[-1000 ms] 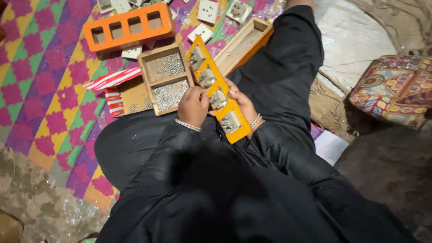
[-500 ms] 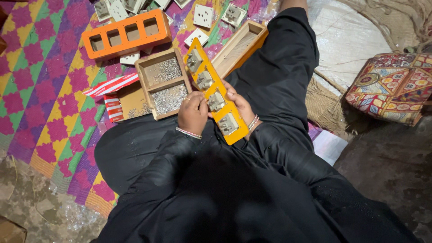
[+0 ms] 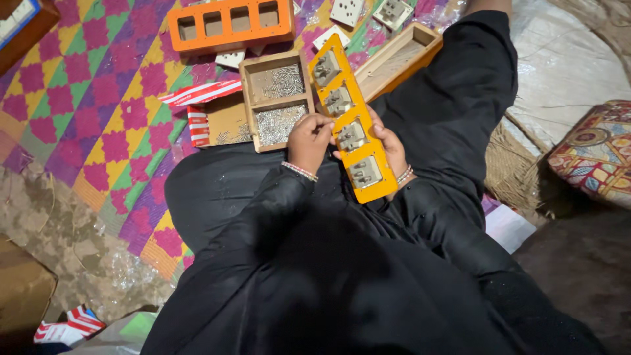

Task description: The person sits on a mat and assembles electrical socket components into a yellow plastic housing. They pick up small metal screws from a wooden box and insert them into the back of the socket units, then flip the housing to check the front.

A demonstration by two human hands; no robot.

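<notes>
I sit on the floor in black clothes with a long orange panel (image 3: pixel 348 98) over my lap. It carries several grey switch parts set in its openings. My right hand (image 3: pixel 391 148) grips the panel from underneath at its near right edge. My left hand (image 3: pixel 309 138) rests at the panel's left edge, fingertips bunched beside the third switch part; whether they pinch a screw is too small to tell. A wooden two-compartment box (image 3: pixel 276 98) filled with small metal screws stands just left of the panel.
A second orange panel (image 3: pixel 230 23) with empty openings lies at the top on a chequered pink, green and yellow mat (image 3: pixel 85 98). A long wooden tray (image 3: pixel 394 59), white switch plates (image 3: pixel 345 10), red-white packets (image 3: pixel 197 95) and a patterned cushion (image 3: pixel 595 154) surround me.
My left hand has shifted slightly up along the panel's left edge toward the screw box. The panel and my right hand stay in about the same place.
</notes>
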